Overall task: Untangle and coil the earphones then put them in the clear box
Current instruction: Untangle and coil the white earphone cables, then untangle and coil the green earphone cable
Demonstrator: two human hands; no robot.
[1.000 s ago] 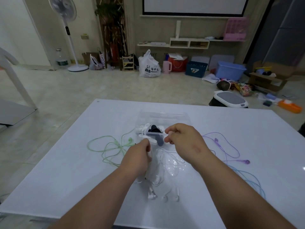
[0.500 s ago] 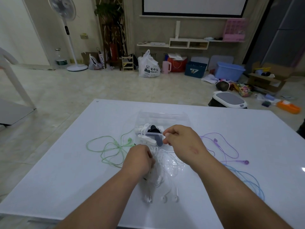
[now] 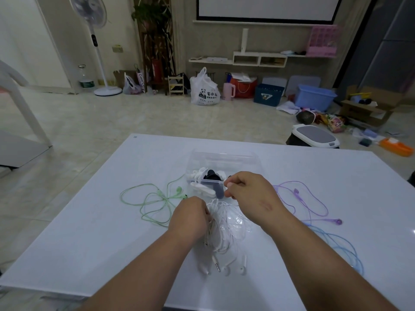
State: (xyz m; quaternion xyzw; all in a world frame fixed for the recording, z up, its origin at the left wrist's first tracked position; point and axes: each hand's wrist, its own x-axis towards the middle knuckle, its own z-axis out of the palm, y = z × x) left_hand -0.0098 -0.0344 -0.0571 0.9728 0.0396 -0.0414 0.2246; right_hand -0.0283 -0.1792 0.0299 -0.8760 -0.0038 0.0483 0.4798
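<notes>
left hand [image 3: 188, 218] grips white earphones [image 3: 222, 234] | right hand [image 3: 249, 194] pinches them (just beside clear box [image 3: 224, 157])

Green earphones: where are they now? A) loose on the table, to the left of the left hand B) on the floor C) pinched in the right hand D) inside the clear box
A: the green earphones lie spread loose on the table, left of the left hand and outside the clear box; the left hand and the right hand hold the white earphones.
</notes>
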